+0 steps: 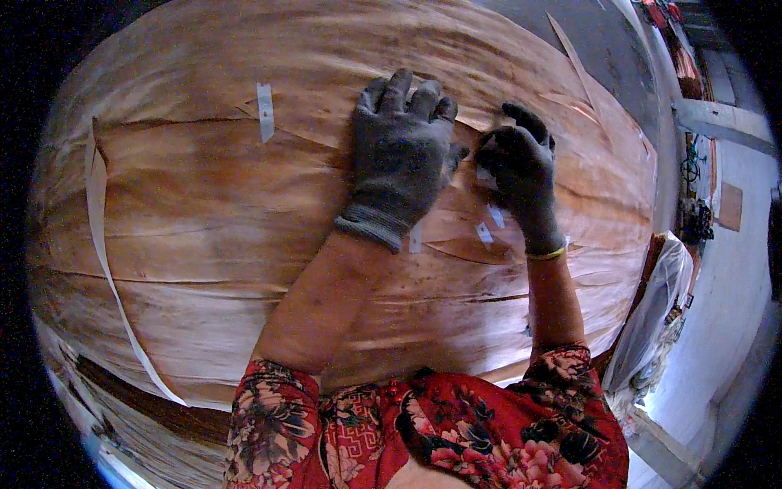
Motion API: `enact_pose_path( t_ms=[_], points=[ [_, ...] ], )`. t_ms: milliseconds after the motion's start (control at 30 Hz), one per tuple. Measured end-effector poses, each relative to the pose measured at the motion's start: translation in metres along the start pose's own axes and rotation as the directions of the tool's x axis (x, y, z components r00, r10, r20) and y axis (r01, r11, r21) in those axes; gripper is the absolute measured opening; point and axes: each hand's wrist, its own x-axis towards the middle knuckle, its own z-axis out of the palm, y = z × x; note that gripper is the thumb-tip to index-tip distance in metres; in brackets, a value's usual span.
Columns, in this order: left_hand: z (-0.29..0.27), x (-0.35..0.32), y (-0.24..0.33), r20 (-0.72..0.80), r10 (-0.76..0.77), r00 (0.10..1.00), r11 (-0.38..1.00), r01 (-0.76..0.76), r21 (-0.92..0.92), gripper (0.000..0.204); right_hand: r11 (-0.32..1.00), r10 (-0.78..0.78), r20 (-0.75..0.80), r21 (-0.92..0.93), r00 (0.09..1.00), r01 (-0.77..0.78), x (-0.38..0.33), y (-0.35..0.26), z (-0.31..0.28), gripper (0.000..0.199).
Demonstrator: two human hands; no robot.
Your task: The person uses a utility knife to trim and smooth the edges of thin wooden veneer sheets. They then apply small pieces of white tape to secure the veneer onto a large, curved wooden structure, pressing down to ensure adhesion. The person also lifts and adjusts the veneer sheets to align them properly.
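Left hand (401, 147) spread on veneer (204, 204), right hand (523, 167) half curled

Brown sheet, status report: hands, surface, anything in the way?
Left hand palm-down on brown sheet; right hand curled, grip unclear. Sheet wrinkled, pale tape strip on it. No obstruction evident.

Wrinkled brown veneer sheet (212, 204). Gloved left hand (399, 155) palm down on it; gloved right hand (521, 173) curled just beside. 1 white tape piece (265, 112) toward far-left corner; 1 pale strip (98, 191) near left edge.
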Motion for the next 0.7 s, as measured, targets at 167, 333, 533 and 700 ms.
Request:
enact_pose_path(
  t_ms=[167, 333, 533, 700],
  points=[
    [0.001, -0.002, 0.0, 0.01, 0.01, 1.0, 1.0, -0.01, -0.022, 0.033, 0.998, 0.018, -0.117, -0.051, 0.993, -0.024, -0.002, -0.003, 0.006, 0.042],
    [0.002, -0.001, 0.002, 0.027, 0.075, 0.997, 0.996, -0.076, 0.039, 0.026, 0.995, 0.057, -0.134, -0.069, 0.989, -0.067, -0.006, -0.001, 0.004, 0.052],
    [0.003, -0.001, 0.002, 0.044, 0.066, 0.997, 0.997, -0.068, 0.03, 0.025, 0.986, 0.161, -0.114, -0.033, 0.98, -0.166, 0.002, 0.005, 0.009, 0.049],
    [0.004, -0.002, 0.002, 0.05, 0.057, 0.997, 0.998, -0.058, 0.025, 0.025, 0.966, 0.184, -0.145, -0.157, 0.972, -0.207, 0.01, 0.008, 0.012, 0.039]
  ],
)
